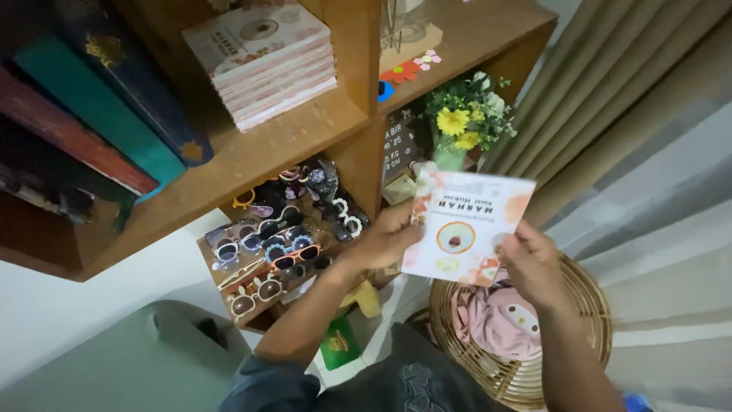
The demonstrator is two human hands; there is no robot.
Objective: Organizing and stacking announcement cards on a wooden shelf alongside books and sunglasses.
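From my head camera I look down at a thin booklet [467, 226] held between both my hands, in front of the wooden shelf [290, 137] and above the wicker basket [526, 374]. My left hand [385, 238] is closed on the booklet's left edge, thumb on the cover and fingers behind it. My right hand [531, 263] grips the lower right corner the same way, pinching it. The booklet is tilted, its far edge leaning right, and the print on the cover faces away from me, upside down.

The booklet is flat, rectangular, with a smooth paper cover. It is white with soft pink and orange blotches at the corners and a ring of orange around a small dark shape in the middle.

Far left on the shelf's top board sits a stack of matching booklets [263, 61], pale pink at the edges, squared up. Beside them, further left, hardcover books [114, 114] lean in dark blue, teal and red. In the compartment below, rows of small sunglasses [274, 248] lie on a tilted tray, plastic frames in white, orange and black. To the right of the divider stands a pot of yellow and white flowers [463, 122], with a small dark sign [399, 145] just beside it. The basket is round, woven of pale cane, and holds a pink soft toy [499, 320]. Ribbed beige curtains [610, 99] hang at the right.
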